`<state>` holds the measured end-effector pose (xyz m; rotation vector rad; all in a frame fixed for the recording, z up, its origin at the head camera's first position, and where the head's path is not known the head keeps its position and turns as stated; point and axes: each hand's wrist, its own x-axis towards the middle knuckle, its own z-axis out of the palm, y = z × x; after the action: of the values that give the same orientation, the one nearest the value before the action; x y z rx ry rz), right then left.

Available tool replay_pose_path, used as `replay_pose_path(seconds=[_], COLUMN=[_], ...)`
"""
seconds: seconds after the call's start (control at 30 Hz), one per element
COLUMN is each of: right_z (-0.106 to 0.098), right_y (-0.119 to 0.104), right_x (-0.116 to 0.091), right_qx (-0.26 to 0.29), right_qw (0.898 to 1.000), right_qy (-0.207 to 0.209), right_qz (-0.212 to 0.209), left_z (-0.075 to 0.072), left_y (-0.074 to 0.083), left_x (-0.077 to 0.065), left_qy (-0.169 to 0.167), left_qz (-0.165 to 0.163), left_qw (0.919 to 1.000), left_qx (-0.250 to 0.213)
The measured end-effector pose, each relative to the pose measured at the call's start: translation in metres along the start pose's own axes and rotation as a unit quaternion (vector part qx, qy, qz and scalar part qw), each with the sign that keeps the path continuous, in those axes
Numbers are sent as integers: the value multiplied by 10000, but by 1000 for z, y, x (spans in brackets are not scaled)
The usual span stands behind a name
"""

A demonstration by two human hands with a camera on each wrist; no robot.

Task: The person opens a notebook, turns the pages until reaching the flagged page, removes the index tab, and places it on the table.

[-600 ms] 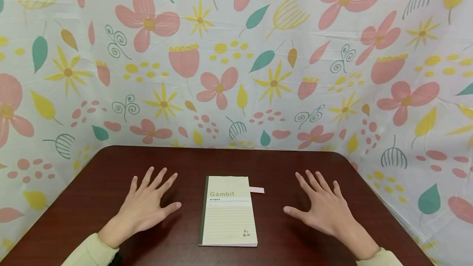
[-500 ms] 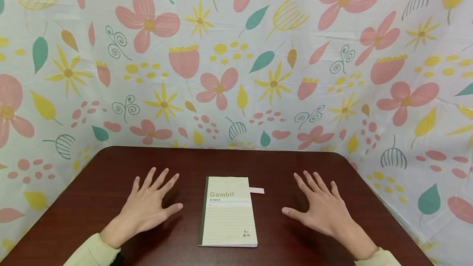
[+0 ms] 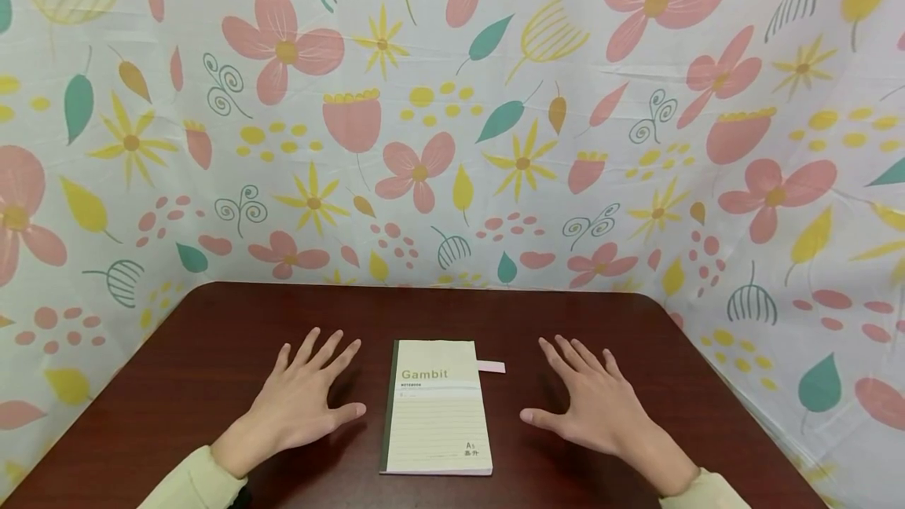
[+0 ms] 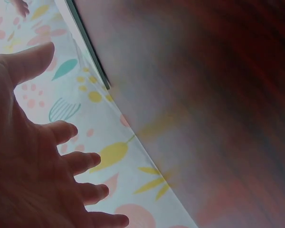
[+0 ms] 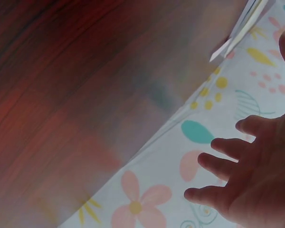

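Note:
A cream notebook point(image 3: 440, 415) with a dark spine and the printed word "Gambit" lies closed on the dark table, its spine to the left. From its right edge, near the top, a pale pink tab point(image 3: 491, 367) sticks out. My left hand point(image 3: 300, 399) is spread to the left of the notebook, thumb toward the spine and a gap between them. Spread in the same way, my right hand point(image 3: 601, 407) is on the other side, its thumb pointing at the notebook. Neither hand holds anything. In the left wrist view the notebook's dark spine point(image 4: 88, 42) shows beyond the thumb.
The reddish-brown table point(image 3: 247, 320) has rounded far corners and a glossy top. A white curtain point(image 3: 452, 108) with pink, yellow and teal flower prints hangs behind it and along both sides. Light sleeves point(image 3: 194, 481) cover the forearms.
Both hands have moved inward toward the notebook, the left one rightward and the right one leftward, and slightly nearer the person. The notebook stays in place on the table.

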<state>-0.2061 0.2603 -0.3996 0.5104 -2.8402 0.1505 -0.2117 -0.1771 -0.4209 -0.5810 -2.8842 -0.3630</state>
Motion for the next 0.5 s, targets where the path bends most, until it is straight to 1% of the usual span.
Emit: replay_pose_path(seconds=[0.17,0.33,0.5], right_z=[2,3,5], right_y=[-10,-18,-25], right_x=[4,8,13], right_qx=[99,196,436], right_qw=[9997,9988,9962], right_qy=[-175,-360,-670], right_qz=[-141,-253,-334], left_z=[3,5,8], left_y=[4,9,15], left_x=[4,8,11], left_qy=[-182,-389,-482], left_qz=[35,-7,58], left_qw=[9998,9989,9983], left_qx=[-68,-249,-322])
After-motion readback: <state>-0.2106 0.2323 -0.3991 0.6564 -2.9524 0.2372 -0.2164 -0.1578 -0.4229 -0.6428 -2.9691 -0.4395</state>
